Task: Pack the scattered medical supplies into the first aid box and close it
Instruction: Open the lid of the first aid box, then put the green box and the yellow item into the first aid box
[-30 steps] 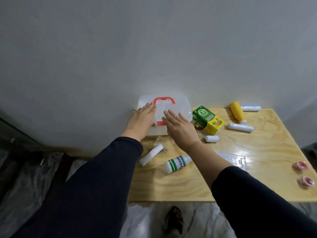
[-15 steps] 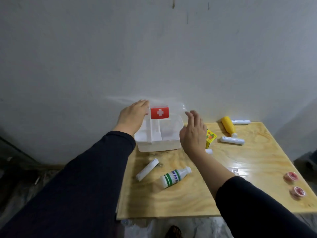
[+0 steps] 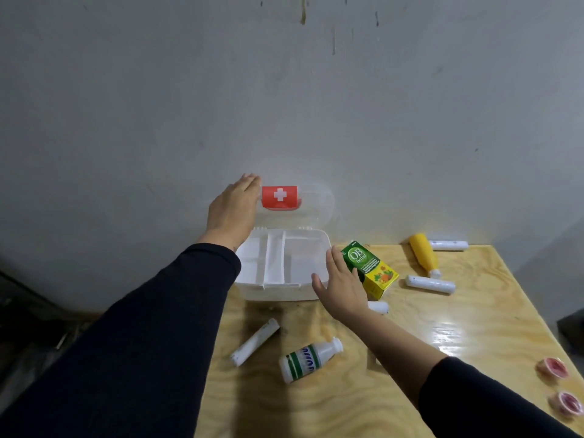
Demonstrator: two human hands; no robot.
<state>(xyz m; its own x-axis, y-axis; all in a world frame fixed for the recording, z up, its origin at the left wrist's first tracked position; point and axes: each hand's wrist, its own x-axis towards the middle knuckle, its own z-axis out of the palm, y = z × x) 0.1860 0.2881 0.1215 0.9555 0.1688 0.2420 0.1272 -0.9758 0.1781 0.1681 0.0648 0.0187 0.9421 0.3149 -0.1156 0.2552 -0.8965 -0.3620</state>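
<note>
The white first aid box (image 3: 278, 292) stands open at the table's back left, its clear lid (image 3: 316, 203) with a red cross label upright against the wall. My left hand (image 3: 234, 210) rests flat on the lid's left edge. My right hand (image 3: 341, 286) hovers open by the box's right front corner, touching the green and yellow carton (image 3: 369, 270). In front lie a white tube (image 3: 255, 346) and a white bottle with green stripes (image 3: 308, 360). The box's compartments look empty.
On the wooden table (image 3: 474, 327) to the right lie a yellow bottle (image 3: 423, 254), two white rolls (image 3: 430, 283) (image 3: 448, 245), a small white roll (image 3: 377, 306) and two pink tape rolls (image 3: 553, 368) (image 3: 567, 403). The wall stands close behind; the floor drops off left.
The lid swung from shut to fully upright against the wall under my left hand. My right hand left the lid and dropped beside the box, near the carton.
</note>
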